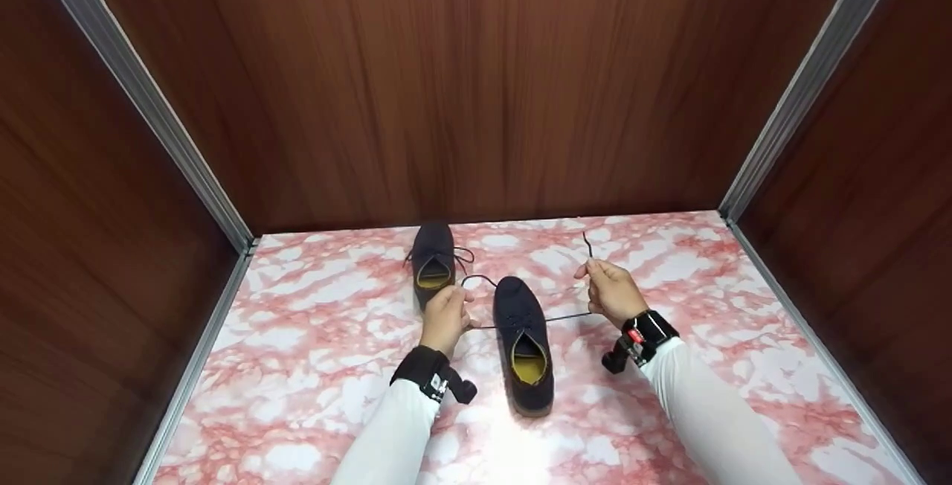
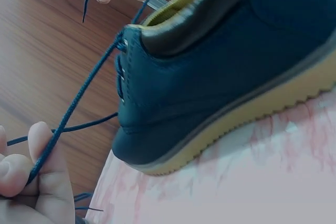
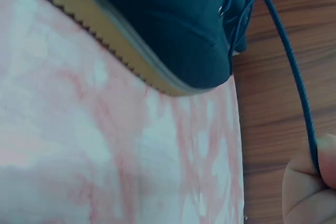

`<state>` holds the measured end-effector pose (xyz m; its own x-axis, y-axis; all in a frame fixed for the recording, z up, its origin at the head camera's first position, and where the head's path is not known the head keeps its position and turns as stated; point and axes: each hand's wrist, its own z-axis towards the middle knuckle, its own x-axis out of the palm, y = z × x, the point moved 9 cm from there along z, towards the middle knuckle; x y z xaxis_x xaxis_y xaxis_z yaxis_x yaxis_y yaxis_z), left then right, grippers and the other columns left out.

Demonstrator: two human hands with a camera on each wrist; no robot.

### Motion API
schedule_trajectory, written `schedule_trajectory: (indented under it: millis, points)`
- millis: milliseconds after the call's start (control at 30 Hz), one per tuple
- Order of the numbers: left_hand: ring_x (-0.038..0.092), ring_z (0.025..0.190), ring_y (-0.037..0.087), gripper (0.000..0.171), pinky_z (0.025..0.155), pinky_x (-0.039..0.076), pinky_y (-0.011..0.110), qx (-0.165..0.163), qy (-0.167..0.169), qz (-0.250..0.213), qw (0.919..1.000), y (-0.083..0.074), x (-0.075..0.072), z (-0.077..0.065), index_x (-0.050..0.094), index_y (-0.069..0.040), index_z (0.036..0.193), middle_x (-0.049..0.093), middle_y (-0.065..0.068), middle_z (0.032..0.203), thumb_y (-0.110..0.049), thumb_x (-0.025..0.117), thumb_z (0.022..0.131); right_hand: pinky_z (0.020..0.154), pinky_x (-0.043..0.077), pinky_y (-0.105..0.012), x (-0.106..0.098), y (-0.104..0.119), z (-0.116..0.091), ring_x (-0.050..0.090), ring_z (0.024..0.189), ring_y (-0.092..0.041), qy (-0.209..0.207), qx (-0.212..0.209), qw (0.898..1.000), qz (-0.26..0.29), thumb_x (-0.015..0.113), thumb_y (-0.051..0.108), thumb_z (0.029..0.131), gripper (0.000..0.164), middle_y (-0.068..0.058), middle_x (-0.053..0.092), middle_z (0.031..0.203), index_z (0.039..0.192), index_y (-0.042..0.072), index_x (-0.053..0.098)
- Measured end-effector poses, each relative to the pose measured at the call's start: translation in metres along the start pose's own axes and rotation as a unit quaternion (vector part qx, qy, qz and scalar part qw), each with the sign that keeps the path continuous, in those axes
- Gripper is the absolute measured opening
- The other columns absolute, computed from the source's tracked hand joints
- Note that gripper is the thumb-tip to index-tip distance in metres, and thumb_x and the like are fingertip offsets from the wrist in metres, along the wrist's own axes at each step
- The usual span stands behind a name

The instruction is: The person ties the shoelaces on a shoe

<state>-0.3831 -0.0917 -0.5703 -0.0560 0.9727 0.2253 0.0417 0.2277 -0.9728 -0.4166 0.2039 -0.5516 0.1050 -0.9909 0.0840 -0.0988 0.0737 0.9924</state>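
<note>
A dark navy lace-up shoe [image 1: 529, 396] with a yellow insole stands between the two hands, toe toward the back wall. To its left, my left hand [image 1: 444, 320] pinches one shoelace [image 2: 79, 94]; the lace's loose part loops up over the toe side. Right of the shoe, my right hand [image 1: 616, 293] pinches the other shoelace [image 3: 292, 59], whose free end sticks up past the fingers. Both laces run out sideways from the top eyelets, looking straight and stretched. In the right wrist view only part of the right hand shows.
A matching second shoe [image 1: 433, 243] stands farther back on the left, its lace tied in a bow and its heel partly behind my left hand. The pink-and-white marbled tabletop [image 1: 312, 366] is bounded by brown wood-grain panels [image 1: 476, 83] with metal edge strips.
</note>
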Motion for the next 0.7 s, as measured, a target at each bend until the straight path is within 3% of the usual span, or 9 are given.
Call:
schedule_trajectory:
  millis: [333, 433, 567, 700]
  points:
    - [0.029, 0.047, 0.002, 0.024, 0.059, 0.057, 0.026, -0.005, -0.017, 0.023, 0.9996, 0.017, -0.010, -0.005, 0.059, 0.007, 0.096, 0.030, -0.010, 0.056, -0.012, 0.048, 0.107, 0.044, 0.028, -0.023, -0.011, -0.008, -0.004, 0.029, 0.042, -0.005, -0.026, 0.013, 0.999, -0.013, 0.043, 0.034, 0.113, 0.039, 0.008, 0.033, 0.050, 0.100, 0.002, 0.061]
    - [0.029, 0.046, 0.002, 0.023, 0.060, 0.058, 0.026, -0.014, -0.022, 0.015, 0.9995, 0.023, -0.013, -0.008, 0.059, 0.002, 0.092, 0.029, -0.010, 0.056, -0.012, 0.048, 0.107, 0.044, 0.030, -0.023, -0.012, -0.009, -0.004, 0.030, 0.042, -0.006, -0.030, 0.018, 0.999, -0.018, 0.042, 0.033, 0.113, 0.040, 0.007, 0.034, 0.050, 0.102, 0.000, 0.061]
    - [0.027, 0.047, 0.002, 0.024, 0.062, 0.058, 0.026, -0.021, -0.007, -0.007, 0.9997, 0.031, -0.011, -0.011, 0.058, 0.000, 0.090, 0.028, -0.010, 0.055, -0.011, 0.046, 0.108, 0.044, 0.030, -0.023, -0.015, -0.017, 0.000, 0.030, 0.043, -0.006, -0.031, 0.021, 0.998, -0.045, 0.041, 0.033, 0.113, 0.038, 0.008, 0.035, 0.051, 0.099, 0.006, 0.063]
    - [0.040, 0.050, 0.006, 0.023, 0.062, 0.055, 0.025, -0.032, 0.006, -0.016, 0.9993, 0.043, -0.011, -0.014, 0.058, 0.002, 0.092, 0.036, -0.007, 0.058, -0.010, 0.045, 0.108, 0.046, 0.031, -0.024, -0.012, -0.017, -0.001, 0.031, 0.044, -0.006, -0.023, 0.022, 0.998, -0.061, 0.040, 0.032, 0.114, 0.039, 0.009, 0.036, 0.052, 0.102, 0.004, 0.065]
